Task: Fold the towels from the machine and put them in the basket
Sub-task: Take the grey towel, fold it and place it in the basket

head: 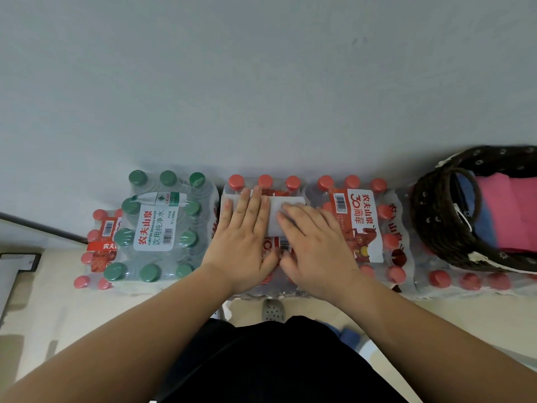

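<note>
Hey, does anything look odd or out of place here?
Yes. The left hand and right hand press the white towel flat on shrink-wrapped packs of water bottles, a bumpy folding surface. At right, the wicker basket sits tilted on the same packs, with a pink towel and a blue towel inside.

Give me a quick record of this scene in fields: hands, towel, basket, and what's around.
left hand: flat on the white towel, fingers straight
right hand: flat on the same towel
white towel: folded, lying on a red-capped bottle pack
basket: at the right, holding a pink towel and a blue towel
green-capped pack: at the left
</note>
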A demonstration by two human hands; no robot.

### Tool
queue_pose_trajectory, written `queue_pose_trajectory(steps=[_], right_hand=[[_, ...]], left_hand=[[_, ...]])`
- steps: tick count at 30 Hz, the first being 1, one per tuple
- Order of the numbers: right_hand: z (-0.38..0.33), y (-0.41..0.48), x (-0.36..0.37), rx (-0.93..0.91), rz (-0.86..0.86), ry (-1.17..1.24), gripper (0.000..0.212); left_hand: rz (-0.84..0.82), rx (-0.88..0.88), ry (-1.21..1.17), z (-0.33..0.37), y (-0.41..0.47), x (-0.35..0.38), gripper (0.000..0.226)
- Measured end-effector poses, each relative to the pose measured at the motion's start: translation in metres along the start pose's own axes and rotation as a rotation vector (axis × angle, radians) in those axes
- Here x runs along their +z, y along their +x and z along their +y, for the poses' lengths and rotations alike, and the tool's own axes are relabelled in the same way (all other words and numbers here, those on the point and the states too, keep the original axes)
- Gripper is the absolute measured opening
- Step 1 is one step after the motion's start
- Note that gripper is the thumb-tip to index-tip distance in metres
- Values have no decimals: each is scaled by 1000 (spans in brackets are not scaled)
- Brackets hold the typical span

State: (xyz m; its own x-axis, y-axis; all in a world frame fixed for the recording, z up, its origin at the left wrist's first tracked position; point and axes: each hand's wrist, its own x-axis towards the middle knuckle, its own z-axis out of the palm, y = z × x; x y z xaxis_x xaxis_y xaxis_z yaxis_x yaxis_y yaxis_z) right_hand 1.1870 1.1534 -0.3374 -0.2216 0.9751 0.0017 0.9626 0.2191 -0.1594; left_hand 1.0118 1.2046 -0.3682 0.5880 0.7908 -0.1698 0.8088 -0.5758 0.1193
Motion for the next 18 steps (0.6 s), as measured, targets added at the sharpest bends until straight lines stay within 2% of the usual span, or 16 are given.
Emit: queue_pose_trajectory(steps=[3,7,15,18], right_hand=[[-5,17,-12,75,-29,28,79],[-10,39,-4,62,-193,-32,94],[-4,39,19,63,-213,64,94],[3,41,20,61,-229,119,93]], left_hand=[[13,11,-27,-1,0,3,84],[0,7,-60,2,3,-2,86],[43,82,-56,-15,3,-8,86],[48,46,-30,-16,12,-11,88]])
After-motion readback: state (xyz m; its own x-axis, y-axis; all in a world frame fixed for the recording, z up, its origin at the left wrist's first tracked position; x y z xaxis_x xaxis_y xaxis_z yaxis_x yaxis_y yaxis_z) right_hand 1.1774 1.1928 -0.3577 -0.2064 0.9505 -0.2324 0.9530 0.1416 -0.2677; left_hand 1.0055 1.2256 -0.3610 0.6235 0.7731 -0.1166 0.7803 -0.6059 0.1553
